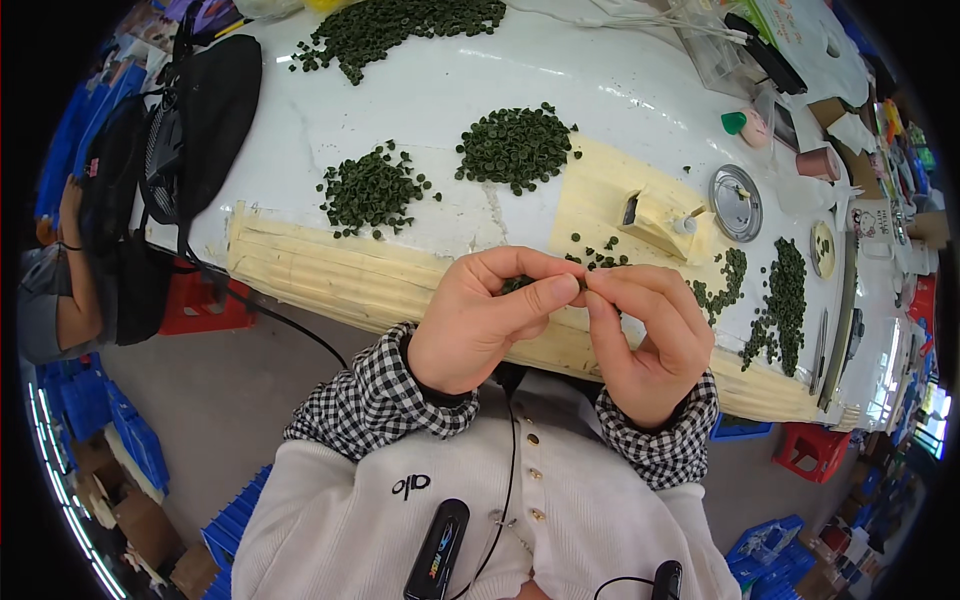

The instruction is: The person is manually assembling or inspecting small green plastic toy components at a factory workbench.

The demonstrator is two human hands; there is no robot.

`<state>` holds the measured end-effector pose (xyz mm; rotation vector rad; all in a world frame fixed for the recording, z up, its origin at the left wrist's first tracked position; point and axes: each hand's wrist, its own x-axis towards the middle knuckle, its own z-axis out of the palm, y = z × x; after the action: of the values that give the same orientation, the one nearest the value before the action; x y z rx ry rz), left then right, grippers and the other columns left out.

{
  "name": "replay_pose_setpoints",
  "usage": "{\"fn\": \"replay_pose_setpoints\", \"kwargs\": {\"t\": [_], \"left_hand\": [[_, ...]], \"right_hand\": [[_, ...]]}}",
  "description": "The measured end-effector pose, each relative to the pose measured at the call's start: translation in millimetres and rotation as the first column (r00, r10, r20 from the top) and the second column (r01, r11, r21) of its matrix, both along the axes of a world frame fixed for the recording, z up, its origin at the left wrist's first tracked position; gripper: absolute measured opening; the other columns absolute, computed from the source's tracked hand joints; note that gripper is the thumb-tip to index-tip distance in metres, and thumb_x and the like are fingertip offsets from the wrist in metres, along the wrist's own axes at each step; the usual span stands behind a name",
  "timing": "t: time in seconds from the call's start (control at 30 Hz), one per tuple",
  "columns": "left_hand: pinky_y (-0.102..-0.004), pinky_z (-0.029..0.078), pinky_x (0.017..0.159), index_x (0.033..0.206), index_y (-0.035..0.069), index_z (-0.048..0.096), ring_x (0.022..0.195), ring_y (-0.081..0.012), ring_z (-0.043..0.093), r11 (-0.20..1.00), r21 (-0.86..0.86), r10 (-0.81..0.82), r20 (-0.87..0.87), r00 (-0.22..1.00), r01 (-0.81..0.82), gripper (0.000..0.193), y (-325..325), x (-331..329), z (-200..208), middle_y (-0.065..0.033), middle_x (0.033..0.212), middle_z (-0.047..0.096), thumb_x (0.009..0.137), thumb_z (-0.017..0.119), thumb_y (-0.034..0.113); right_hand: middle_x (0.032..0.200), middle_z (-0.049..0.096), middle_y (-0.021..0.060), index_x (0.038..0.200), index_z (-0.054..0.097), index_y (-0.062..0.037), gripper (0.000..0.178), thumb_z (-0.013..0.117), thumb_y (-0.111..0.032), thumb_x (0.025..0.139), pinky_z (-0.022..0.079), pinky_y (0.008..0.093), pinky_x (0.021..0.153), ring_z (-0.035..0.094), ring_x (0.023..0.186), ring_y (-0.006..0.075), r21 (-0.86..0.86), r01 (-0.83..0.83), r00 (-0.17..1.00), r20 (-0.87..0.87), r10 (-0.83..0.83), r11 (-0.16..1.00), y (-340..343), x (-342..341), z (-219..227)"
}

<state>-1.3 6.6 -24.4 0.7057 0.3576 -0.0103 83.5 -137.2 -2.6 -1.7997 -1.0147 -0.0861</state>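
Over the near edge of the table, my left hand (475,325) and my right hand (655,345) meet with fingertips pinched together. Between the tips is a small dark green part (583,284), mostly covered by the fingers. More dark green parts (517,284) show in the curl of my left hand. Just beyond the fingertips, several loose dark green cup-shaped parts (598,252) lie on the yellow tape. Two heaps of the same parts sit farther off, a larger heap (515,148) and a smaller heap (375,192) to its left.
A tape-covered block fixture (660,222) stands to the right, beside a round metal lid (735,203). More green parts form a strip (787,300) near tweezers (820,350). A black bag (215,130) rests at the left, close to another person's arm (75,275).
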Motion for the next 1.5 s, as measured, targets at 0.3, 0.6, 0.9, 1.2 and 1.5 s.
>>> {"fn": "replay_pose_setpoints", "kwargs": {"t": [0.3,0.6,0.9,1.2,1.5], "left_hand": [[-0.0153,0.036,0.053,0.099,0.000,0.061,0.062,-0.0017,0.047,0.988,0.076,-0.139,0.026,0.990,0.137,0.016,7.1,-0.1,7.5,-0.0009,0.083,0.061,0.085,0.064,0.006],[-0.0168,0.033,0.052,0.093,0.000,0.062,0.061,-0.0015,0.043,0.953,0.250,-0.188,0.033,0.982,0.174,0.012,8.9,0.4,11.1,0.0003,0.076,0.058,0.085,0.064,0.008],[-0.0206,0.045,0.073,0.094,-0.003,0.064,0.082,-0.0066,0.056,0.878,0.465,-0.156,0.057,0.986,0.112,0.013,8.3,-0.8,14.2,-0.0052,0.089,0.065,0.087,0.061,0.007],[-0.0201,0.045,0.073,0.094,-0.004,0.064,0.081,-0.0068,0.057,0.889,0.450,-0.136,0.073,0.988,0.089,0.013,6.0,-0.5,13.0,-0.0055,0.088,0.066,0.086,0.061,0.006],[-0.0202,0.045,0.072,0.091,-0.003,0.065,0.080,-0.0068,0.058,0.869,0.457,-0.213,0.002,0.977,0.188,0.010,14.5,-1.7,10.5,-0.0055,0.086,0.067,0.085,0.061,0.004]], "right_hand": [[0.084,0.063,0.0100,0.083,0.064,-0.0006,0.016,0.069,0.007,0.069,0.048,0.0270,0.067,0.061,0.075,0.0188,0.111,-0.161,0.926,-0.328,0.189,0.981,-8.7,8.4,0.1],[0.082,0.062,0.0094,0.083,0.064,-0.0004,0.018,0.072,0.006,0.069,0.048,0.0267,0.065,0.060,0.073,0.0183,0.038,-0.137,0.963,-0.228,0.142,0.990,-10.2,6.6,6.3],[0.083,0.062,0.0103,0.086,0.065,-0.0002,0.019,0.073,0.005,0.069,0.050,0.0274,0.062,0.062,0.071,0.0205,-0.016,-0.096,0.995,-0.030,0.096,0.995,-9.2,4.2,3.8],[0.082,0.063,0.0100,0.088,0.066,-0.0004,0.021,0.073,0.004,0.069,0.051,0.0267,0.059,0.062,0.070,0.0202,-0.014,-0.062,0.998,0.011,0.062,0.998,-7.5,2.0,2.3],[0.082,0.063,0.0094,0.087,0.066,-0.0003,0.020,0.074,0.004,0.069,0.050,0.0255,0.058,0.063,0.070,0.0187,-0.022,-0.129,0.991,-0.022,0.128,0.991,-9.7,4.0,2.9]]}}
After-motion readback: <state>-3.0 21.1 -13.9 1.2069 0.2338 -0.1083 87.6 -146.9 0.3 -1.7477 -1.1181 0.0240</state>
